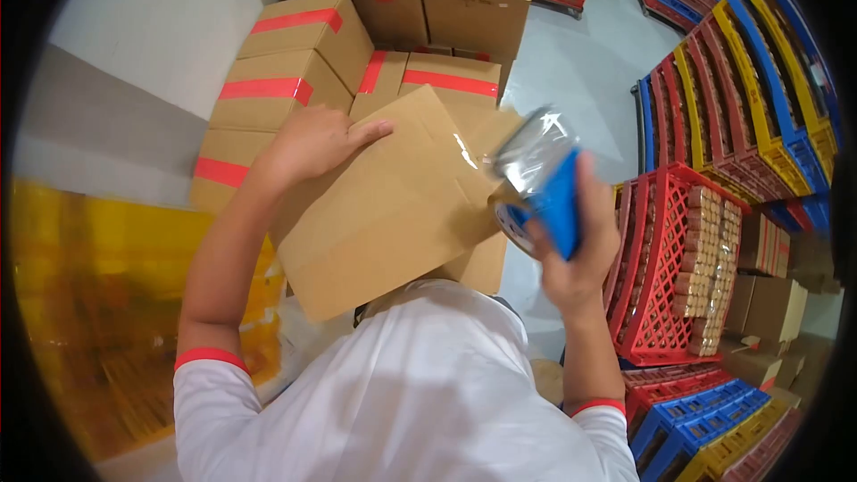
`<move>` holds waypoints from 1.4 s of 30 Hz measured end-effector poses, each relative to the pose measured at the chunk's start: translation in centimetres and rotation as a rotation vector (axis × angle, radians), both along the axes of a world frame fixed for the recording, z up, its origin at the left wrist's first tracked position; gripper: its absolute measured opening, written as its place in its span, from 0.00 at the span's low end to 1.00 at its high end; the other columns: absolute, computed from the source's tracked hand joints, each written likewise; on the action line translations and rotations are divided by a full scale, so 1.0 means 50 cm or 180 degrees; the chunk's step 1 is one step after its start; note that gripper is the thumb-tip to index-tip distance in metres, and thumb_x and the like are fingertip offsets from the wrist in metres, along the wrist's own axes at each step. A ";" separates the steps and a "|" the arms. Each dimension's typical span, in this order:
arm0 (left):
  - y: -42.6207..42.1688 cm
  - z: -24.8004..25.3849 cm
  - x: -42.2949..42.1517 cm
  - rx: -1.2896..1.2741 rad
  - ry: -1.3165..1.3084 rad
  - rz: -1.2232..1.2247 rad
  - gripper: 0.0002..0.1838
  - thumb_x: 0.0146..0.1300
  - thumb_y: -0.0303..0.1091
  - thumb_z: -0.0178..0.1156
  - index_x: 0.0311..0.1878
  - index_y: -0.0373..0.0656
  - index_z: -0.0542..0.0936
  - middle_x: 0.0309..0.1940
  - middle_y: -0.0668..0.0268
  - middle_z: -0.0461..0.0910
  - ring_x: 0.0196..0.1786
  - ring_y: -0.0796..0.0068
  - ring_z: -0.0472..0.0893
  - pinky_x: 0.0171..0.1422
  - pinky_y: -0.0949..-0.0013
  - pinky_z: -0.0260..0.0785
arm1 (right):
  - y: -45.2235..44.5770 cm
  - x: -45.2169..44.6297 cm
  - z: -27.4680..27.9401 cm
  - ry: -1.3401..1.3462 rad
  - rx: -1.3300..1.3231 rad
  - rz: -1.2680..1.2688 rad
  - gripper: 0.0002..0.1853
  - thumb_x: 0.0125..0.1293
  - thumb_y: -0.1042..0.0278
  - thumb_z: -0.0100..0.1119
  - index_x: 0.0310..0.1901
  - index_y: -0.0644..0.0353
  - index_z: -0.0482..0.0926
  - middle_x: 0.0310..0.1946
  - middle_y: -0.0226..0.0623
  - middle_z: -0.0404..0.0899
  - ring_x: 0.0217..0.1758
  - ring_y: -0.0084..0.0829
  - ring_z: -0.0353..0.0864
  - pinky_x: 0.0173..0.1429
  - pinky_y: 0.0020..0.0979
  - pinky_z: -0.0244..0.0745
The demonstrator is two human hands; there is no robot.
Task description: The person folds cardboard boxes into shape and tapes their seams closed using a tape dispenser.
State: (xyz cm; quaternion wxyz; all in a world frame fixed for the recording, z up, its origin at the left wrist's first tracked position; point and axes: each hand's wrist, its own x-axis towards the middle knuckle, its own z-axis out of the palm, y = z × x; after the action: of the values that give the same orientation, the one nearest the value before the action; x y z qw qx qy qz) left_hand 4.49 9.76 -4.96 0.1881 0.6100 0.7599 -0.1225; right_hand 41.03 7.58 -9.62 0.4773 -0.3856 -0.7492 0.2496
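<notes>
A brown cardboard box (pixel 384 205) is held tilted against the front of my white shirt. My left hand (pixel 326 143) grips its upper left edge, with the thumb lying on the cardboard face. A strip of clear tape shines near the box's right edge. In my right hand (pixel 580 241) is a blue tape dispenser (pixel 558 201) with a roll of clear tape, just right of the box. The dispenser is slightly blurred.
Stacked cartons with red tape (pixel 272 89) stand beyond the box. More brown cartons (pixel 473 22) rise behind them. Red, blue and yellow crates (pixel 656 277) line the right side. A yellow translucent sheet (pixel 125 303) hangs at the left, below a white wall.
</notes>
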 end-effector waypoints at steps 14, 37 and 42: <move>-0.079 0.142 0.190 0.0671 -0.5150 -0.0207 0.37 0.86 0.60 0.47 0.74 0.33 0.76 0.74 0.54 0.77 0.75 0.59 0.77 0.84 0.55 0.62 | -0.020 -0.028 0.051 -0.0891 0.1475 -0.0443 0.45 0.57 0.72 0.79 0.77 0.67 0.71 0.55 0.58 0.83 0.50 0.53 0.85 0.53 0.46 0.83; 0.158 -0.147 -0.034 0.0260 -0.4273 0.1096 0.19 0.76 0.45 0.70 0.59 0.40 0.82 0.42 0.69 0.87 0.42 0.82 0.84 0.50 0.76 0.77 | 0.010 -0.176 0.190 -0.2775 -0.0107 -0.0302 0.31 0.67 0.54 0.72 0.71 0.49 0.83 0.29 0.46 0.80 0.29 0.49 0.85 0.35 0.48 0.77; 0.139 -0.152 -0.018 0.1229 -0.3426 0.0826 0.26 0.81 0.41 0.62 0.73 0.32 0.77 0.55 0.56 0.89 0.55 0.72 0.89 0.59 0.70 0.81 | 0.004 -0.169 0.188 -0.2644 -0.0156 -0.0336 0.31 0.67 0.54 0.73 0.72 0.47 0.82 0.30 0.45 0.79 0.29 0.48 0.84 0.35 0.48 0.77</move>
State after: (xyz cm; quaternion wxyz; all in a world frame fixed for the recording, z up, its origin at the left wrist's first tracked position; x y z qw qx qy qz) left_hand 3.60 16.72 -12.58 0.4464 0.5116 0.6345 0.3693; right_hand 32.59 7.78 -0.22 0.1375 -0.5026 -0.8510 0.0659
